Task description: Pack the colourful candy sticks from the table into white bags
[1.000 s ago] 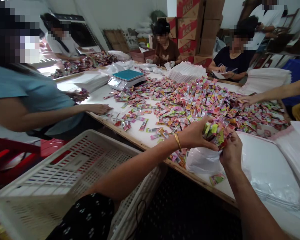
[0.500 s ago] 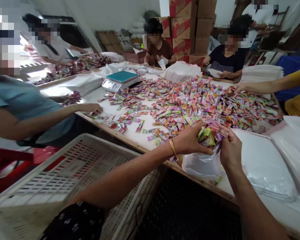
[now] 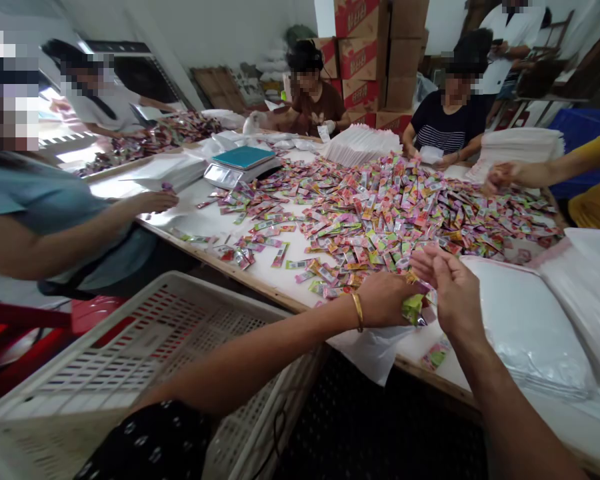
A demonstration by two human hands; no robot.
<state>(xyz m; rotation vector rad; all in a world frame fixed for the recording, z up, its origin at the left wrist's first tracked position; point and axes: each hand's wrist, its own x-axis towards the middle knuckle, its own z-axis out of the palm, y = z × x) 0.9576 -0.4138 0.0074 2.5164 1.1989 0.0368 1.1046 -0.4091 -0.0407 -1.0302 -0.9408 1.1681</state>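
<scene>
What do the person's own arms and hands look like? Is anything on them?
Both arms are bare, with no sleeves and no gloves. The left hand has a thin gold bangle round its wrist. The right hand wears nothing that shows.

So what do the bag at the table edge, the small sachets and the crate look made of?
The bag looks like thin white plastic film: limp, faintly see-through. The sachets seem to be glossy printed foil or plastic, since they glint. The crate looks like rigid matte cream plastic, moulded with slots.
</scene>
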